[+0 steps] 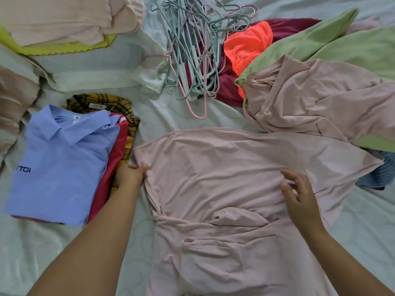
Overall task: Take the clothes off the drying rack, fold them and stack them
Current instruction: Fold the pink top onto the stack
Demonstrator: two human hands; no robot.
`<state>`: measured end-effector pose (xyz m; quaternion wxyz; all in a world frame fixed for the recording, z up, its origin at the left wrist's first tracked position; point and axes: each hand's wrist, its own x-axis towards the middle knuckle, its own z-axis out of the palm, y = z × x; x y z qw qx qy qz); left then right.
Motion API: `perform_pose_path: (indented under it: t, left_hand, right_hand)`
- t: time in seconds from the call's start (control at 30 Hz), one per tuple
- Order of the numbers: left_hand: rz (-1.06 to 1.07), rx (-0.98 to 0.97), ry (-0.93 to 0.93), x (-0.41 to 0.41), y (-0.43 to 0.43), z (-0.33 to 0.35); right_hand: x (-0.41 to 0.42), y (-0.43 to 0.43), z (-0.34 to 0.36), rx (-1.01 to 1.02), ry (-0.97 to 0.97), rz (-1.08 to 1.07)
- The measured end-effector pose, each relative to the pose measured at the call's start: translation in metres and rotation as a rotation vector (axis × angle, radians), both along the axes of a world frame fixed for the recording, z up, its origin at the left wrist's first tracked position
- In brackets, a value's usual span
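We view from above a bed covered by a white sheet (181, 116). At centre lies the pink garment (224, 167), spread flat but wrinkled, with gathered folds across its middle; its near end runs out of view at the lower edge. The left hand (131, 175) is at the garment's left edge, its fingers (142, 167) clenched on the cloth there. The right hand (299, 193) is over the garment's right half, its fingers (287, 189) released, loosely bent and apart, grasping nothing.

Just left of the pink garment we see the folded stack: a blue polo shirt (59, 163) on top, collar away from us, a red garment (116, 150) under it and a yellow plaid shirt (119, 106) at the bottom, showing along the far and right sides.

Beyond, at centre, a heap of hangers (192, 50) lies partly on a maroon garment (226, 86). To its right the unfolded clothes are piled: an orange garment (248, 43), a light green garment (320, 43), a second pink garment (320, 99) crumpled over them, and a blue knit cloth (376, 176) touching the spread garment's right corner. At far left, peach bedding (64, 18) rests on a yellow-green cloth (53, 51).
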<state>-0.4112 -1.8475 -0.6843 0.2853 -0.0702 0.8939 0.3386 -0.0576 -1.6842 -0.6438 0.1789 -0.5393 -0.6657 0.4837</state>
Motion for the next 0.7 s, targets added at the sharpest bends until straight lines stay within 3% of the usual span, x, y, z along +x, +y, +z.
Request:
perform_pose_path:
  t: [0.13,0.23,0.3,0.37,0.47,0.53,0.6,0.7]
  left_hand:
    - [0.043,0.19,0.004,0.017,0.019,0.038]
    - [-0.195,0.507,0.025,0.072,0.052,0.087]
    - [-0.397,0.632,-0.098,0.118,0.069,0.108]
    - [-0.49,0.533,-0.077,0.142,0.063,0.108]
    - [-0.414,0.19,0.107,0.135,-0.008,0.076]
    - [-0.418,-0.004,0.041,0.139,-0.076,0.057]
    - [-0.443,-0.036,-0.115,0.151,-0.129,0.047]
    - [-0.435,0.076,-0.279,0.162,-0.166,0.043]
  right_hand:
    - [-0.018,-0.023,0.008,-0.204,0.149,0.038]
    - [-0.037,-0.032,0.016,-0.459,0.263,0.02]
    - [-0.05,-0.031,0.02,-0.664,0.359,-0.107]
    - [-0.057,-0.023,0.021,-0.797,0.421,-0.258]
    - [-0.059,-0.014,0.021,-0.853,0.41,-0.372]
    - [-0.061,-0.012,0.019,-0.825,0.37,-0.356]
    - [-0.069,-0.01,0.016,-0.799,0.353,-0.348]
    - [-0.086,-0.006,0.009,-0.801,0.279,-0.409]
